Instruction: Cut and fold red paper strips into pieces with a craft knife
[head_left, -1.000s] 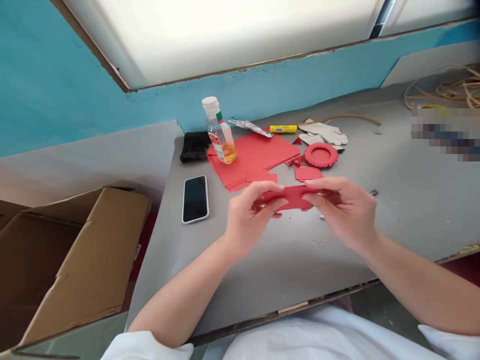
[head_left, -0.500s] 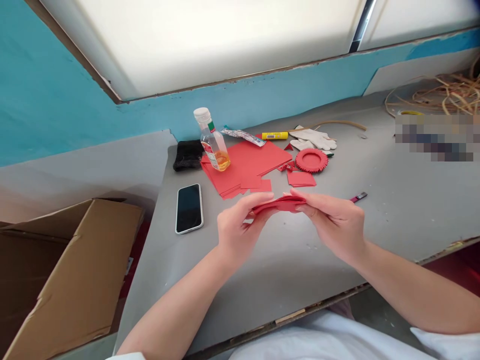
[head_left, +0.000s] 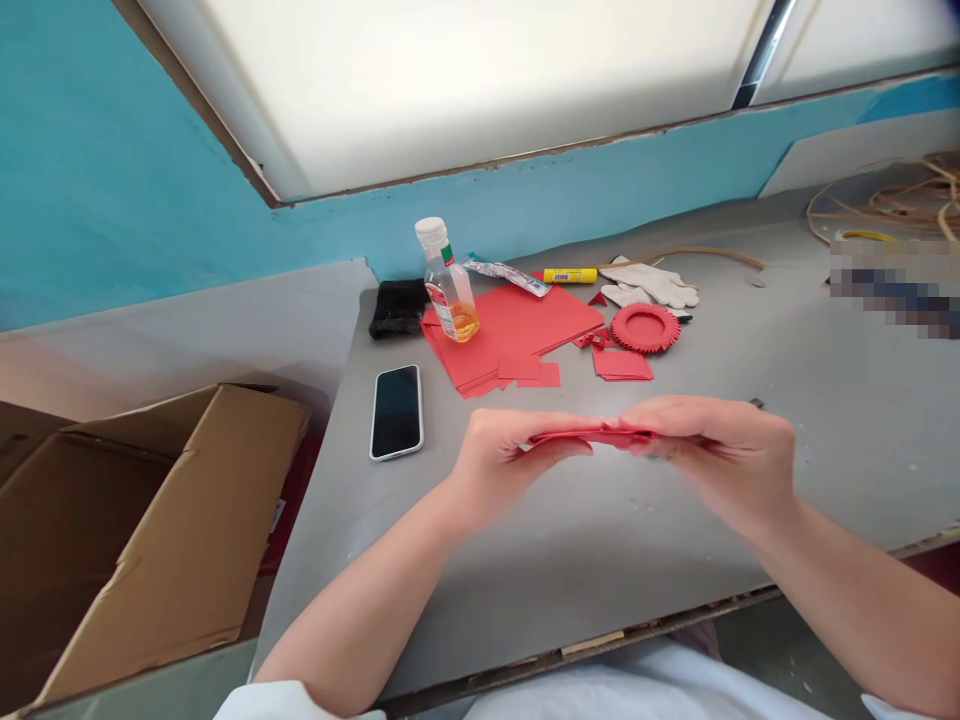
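Observation:
A thin folded piece of red paper (head_left: 600,437) is held level above the grey table (head_left: 570,570), seen nearly edge-on. My left hand (head_left: 510,460) pinches its left end between thumb and fingers. At the right end, my right hand (head_left: 724,450) is closed on the same paper. Beyond the hands lie red paper sheets (head_left: 517,325), a small stack of red cards (head_left: 622,364) and a round red piece with a toothed rim (head_left: 645,328). A glass bottle (head_left: 452,300) with a white cap stands on the sheets.
A phone (head_left: 397,412) lies at the left, near a black cloth item (head_left: 397,308). Farther back are a yellow glue tube (head_left: 570,275), a silvery packet (head_left: 510,274) and white gloves (head_left: 652,284). A cardboard box (head_left: 157,540) stands left of the table.
The red paper has been brought lower and nearer, and now looks flatter and more edge-on. My right hand has shifted right, over the dark-red item on the table. The whole view has swung slightly left.

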